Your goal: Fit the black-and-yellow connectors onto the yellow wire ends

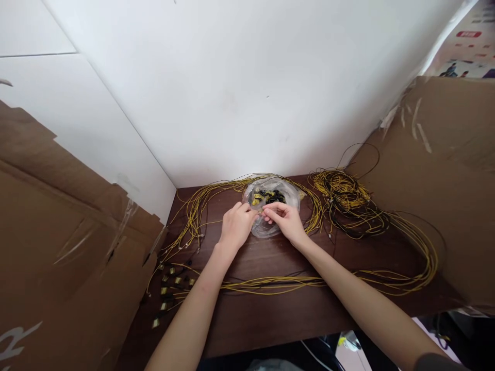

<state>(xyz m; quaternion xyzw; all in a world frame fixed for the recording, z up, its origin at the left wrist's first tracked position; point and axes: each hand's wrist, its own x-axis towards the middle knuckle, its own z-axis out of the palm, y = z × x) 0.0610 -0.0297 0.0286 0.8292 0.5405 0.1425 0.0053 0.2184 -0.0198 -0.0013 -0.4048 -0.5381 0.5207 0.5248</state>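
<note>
A clear plastic bag of small black and yellow parts lies at the back of a dark wooden table. Both hands meet at the bag's near edge. My left hand has its fingers curled in a pinch. My right hand is also pinched, fingertips toward the left hand. What they grip between them is too small to name; it may be a thin yellow wire. Long yellow wires loop around the bag and run across the table.
A tangled coil of yellow and black wires sits at the back right. Small connector ends lie at the left. Cardboard sheets stand on the left and cardboard on the right. White walls close the corner.
</note>
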